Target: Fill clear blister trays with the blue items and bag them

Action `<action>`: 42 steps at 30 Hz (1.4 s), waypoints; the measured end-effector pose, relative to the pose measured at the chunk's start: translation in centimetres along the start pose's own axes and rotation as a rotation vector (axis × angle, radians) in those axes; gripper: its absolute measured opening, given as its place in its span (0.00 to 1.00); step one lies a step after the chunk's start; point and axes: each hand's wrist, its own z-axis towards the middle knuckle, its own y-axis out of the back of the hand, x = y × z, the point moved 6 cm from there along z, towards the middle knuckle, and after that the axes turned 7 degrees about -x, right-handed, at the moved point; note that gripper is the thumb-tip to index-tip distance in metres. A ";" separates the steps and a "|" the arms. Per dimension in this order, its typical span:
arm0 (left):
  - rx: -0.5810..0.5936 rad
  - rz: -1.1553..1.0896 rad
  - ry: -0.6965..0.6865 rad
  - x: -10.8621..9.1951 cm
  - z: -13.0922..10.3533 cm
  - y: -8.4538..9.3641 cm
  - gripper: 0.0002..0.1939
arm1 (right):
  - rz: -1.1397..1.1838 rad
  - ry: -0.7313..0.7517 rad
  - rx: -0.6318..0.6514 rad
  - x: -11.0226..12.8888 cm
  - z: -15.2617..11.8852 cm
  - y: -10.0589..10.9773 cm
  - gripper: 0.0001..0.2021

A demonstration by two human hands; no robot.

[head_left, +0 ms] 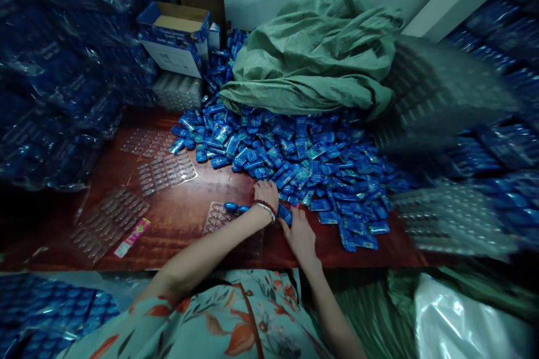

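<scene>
My left hand (266, 195), with a red and a pale bracelet at the wrist, rests at the near edge of the pile of small blue packets (295, 151). Its fingers curl down and their tips are hard to make out. My right hand (300, 230) lies just right of it, its thumb and fingers around a blue packet (285, 213). Under my left forearm sits a clear blister tray (217, 219), partly hidden by the arm, with a couple of blue packets (231, 207) along its top row.
More clear trays (166, 173) and a pink strip (132, 237) lie on the red-brown table (181, 207) at the left. A green cloth sack (311, 56) covers the pile's back. An open box (174, 36) stands back left; stacked trays (455, 221) are at right.
</scene>
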 end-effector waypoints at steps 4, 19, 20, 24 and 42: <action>-0.006 -0.009 0.068 -2.0 2.6 -1.7 0.21 | 0.311 -0.064 -0.051 -1.3 -0.3 -0.4 0.18; -0.304 -0.928 0.053 13.0 -12.4 0.4 0.17 | 1.000 -0.011 0.054 3.8 -4.1 2.0 0.11; -0.371 -0.926 0.118 14.3 -12.9 0.2 0.15 | 0.963 0.049 0.037 4.8 -3.8 2.1 0.12; -0.579 -0.869 0.178 15.9 -13.4 -0.2 0.12 | 0.831 0.282 0.023 7.6 -2.7 1.8 0.13; -0.416 -0.302 -0.486 12.7 -12.2 -2.0 0.20 | -0.039 0.881 0.235 14.5 -1.0 3.6 0.14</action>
